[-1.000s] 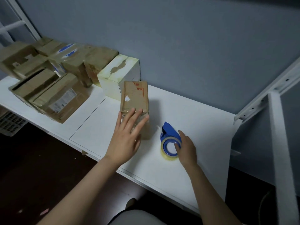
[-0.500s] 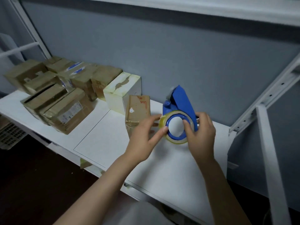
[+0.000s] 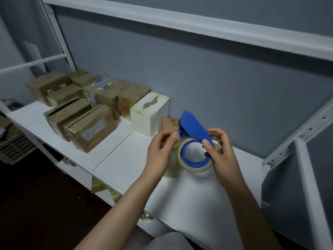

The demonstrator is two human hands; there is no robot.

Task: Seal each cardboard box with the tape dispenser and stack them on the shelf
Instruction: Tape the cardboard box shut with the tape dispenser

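Right grip (image 3: 223, 156) holds tape dispenser (image 3: 192, 126), left grip (image 3: 160, 152) touching

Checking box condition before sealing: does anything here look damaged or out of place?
The white box has a ragged tear across its top, brown showing through. Yellowish scraps hang under the shelf front edge.

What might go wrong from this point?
1. The left hand pinches at the tape roll beside the front edge of the tape dispenser; fingertips could catch a cutter.
2. Neither hand steadies the small cardboard box, so it may slide when tape lands.
3. The right hand holds the dispenser aloft; loose tape might fold onto itself.
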